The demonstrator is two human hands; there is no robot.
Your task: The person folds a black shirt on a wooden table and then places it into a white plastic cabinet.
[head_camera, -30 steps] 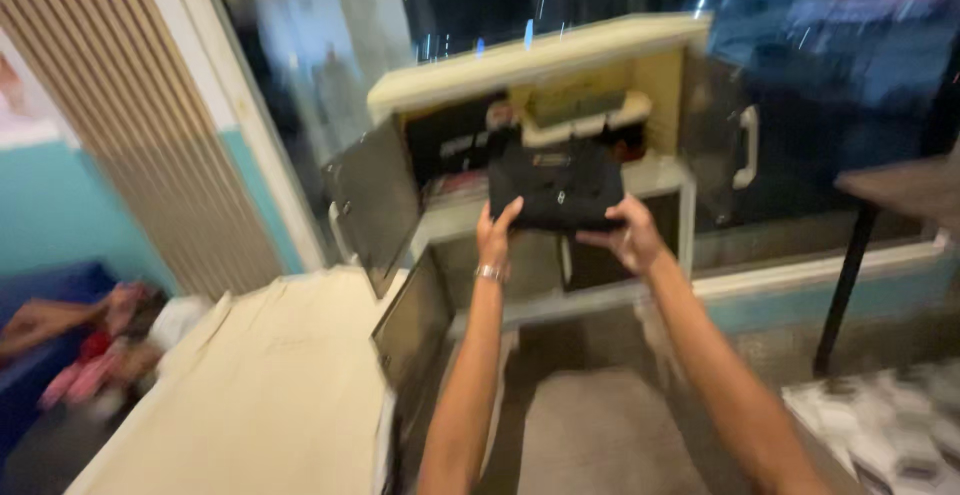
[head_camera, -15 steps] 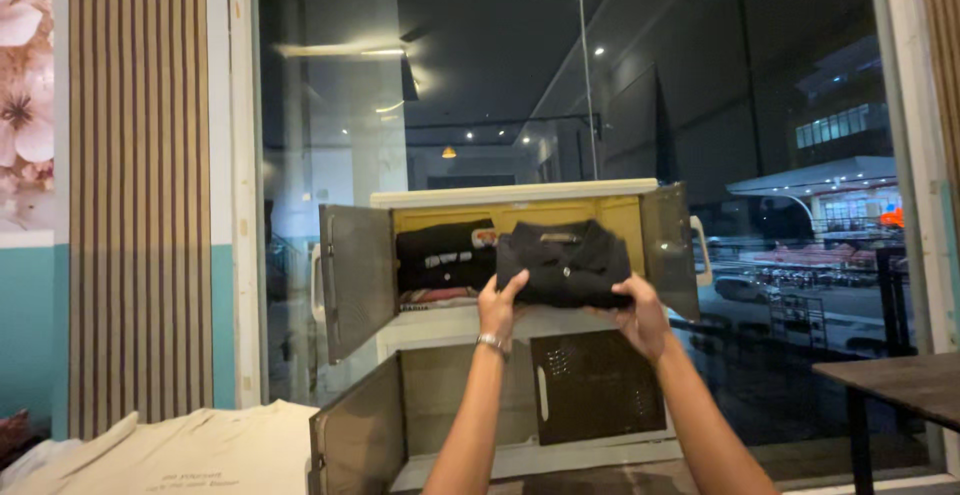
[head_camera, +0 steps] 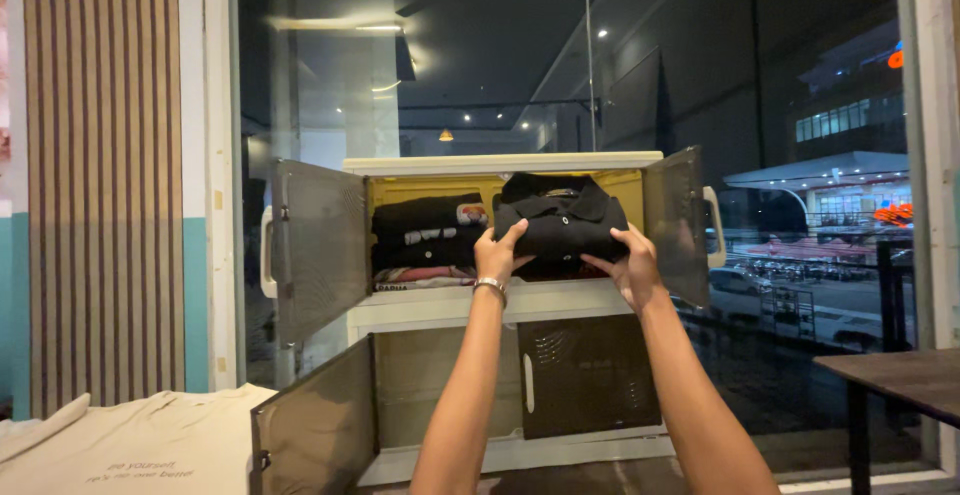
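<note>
Forearms rise from the bottom edge, elbows cut off by the frame. Left hand (head_camera: 497, 253), bracelet (head_camera: 489, 285) at the wrist, clasps the left edge of a folded black shirt (head_camera: 560, 223), thumb on the front, fingers hidden behind the cloth. Right hand (head_camera: 632, 267) clasps the lower right corner the same way; only the thumb and knuckles show. Shirt held upright, collar on top, at the mouth of the upper right part of a cabinet (head_camera: 500, 307); cannot tell whether it rests on the shelf. Inside on the left, a stack of folded clothes (head_camera: 428, 243), dark, lowest layers hard to make out. Both upper doors swung wide. Lower left door (head_camera: 315, 433) open, lower right shut. Pale cloth (head_camera: 140, 440) at bottom left, cut off. Dark table (head_camera: 895, 373) at right, partly out of frame. Behind, window glass with reflections, night street dim
</note>
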